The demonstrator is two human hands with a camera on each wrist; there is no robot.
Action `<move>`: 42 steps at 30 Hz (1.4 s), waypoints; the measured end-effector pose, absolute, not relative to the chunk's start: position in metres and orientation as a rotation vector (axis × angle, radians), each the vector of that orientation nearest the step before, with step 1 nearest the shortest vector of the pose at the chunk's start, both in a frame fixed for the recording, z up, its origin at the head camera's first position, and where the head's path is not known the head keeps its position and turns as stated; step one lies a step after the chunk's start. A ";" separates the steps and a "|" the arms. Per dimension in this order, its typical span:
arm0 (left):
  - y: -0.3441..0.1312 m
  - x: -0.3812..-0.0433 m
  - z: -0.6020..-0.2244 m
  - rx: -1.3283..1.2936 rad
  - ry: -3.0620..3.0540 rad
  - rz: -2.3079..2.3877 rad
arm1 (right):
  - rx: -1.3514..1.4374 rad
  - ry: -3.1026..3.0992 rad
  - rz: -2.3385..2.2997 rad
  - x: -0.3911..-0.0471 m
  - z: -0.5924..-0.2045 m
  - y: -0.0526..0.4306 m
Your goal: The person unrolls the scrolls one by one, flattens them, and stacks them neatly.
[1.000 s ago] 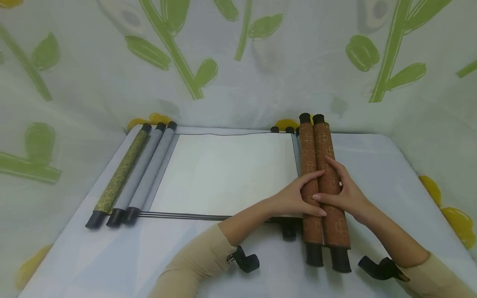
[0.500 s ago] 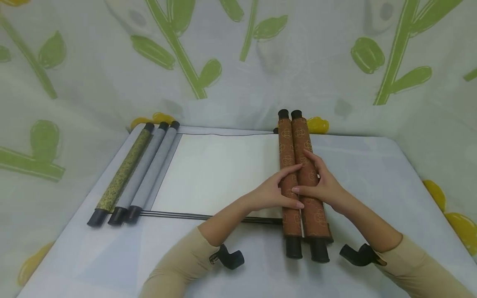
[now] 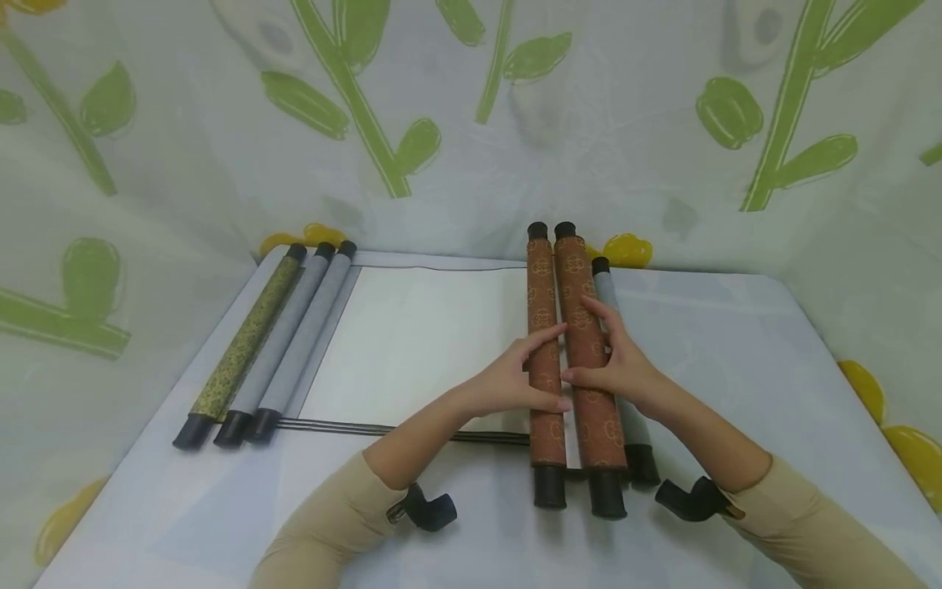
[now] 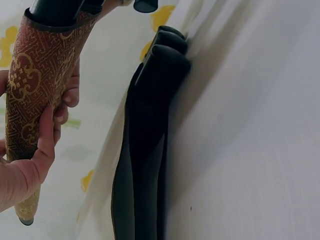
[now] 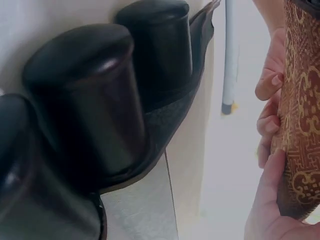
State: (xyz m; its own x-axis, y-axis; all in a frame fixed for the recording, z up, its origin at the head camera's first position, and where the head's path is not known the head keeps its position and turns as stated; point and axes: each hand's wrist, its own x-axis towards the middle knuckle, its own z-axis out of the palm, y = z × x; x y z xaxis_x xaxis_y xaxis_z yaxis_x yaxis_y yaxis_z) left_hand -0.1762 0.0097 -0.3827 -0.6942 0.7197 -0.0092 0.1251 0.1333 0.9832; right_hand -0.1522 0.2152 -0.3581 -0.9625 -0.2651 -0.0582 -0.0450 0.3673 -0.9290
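Observation:
Both hands hold a brown scroll with gold patterning and black end knobs, its two rollers side by side. My left hand (image 3: 508,380) grips the left roller (image 3: 541,286), thumb on the near side and fingers across it. The right hand (image 3: 621,368) has its thumb and fingers around the right roller (image 3: 578,282). A narrow pale strip (image 3: 573,442) shows between the rollers. In the left wrist view the brown scroll (image 4: 37,75) is raised, apart from the black knobs (image 4: 162,70) lower down. Fingers of both hands show on the scroll (image 5: 305,125) in the right wrist view.
White unrolled sheets (image 3: 419,343) lie stacked across the table (image 3: 706,343). At their left are a green-gold roller (image 3: 246,343) and two grey rollers (image 3: 312,327). Another grey roller (image 3: 634,421) lies right of the brown scroll, partly hidden. A patterned cloth (image 3: 471,180) stands behind.
Both hands have carried the brown scroll leftward over the white sheets. Its two rollers have parted slightly, and the grey roller at the right has come into view.

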 end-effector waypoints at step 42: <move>0.001 -0.177 -0.388 0.670 2.002 1.810 | -0.090 2.524 -1.692 -0.151 -0.356 0.201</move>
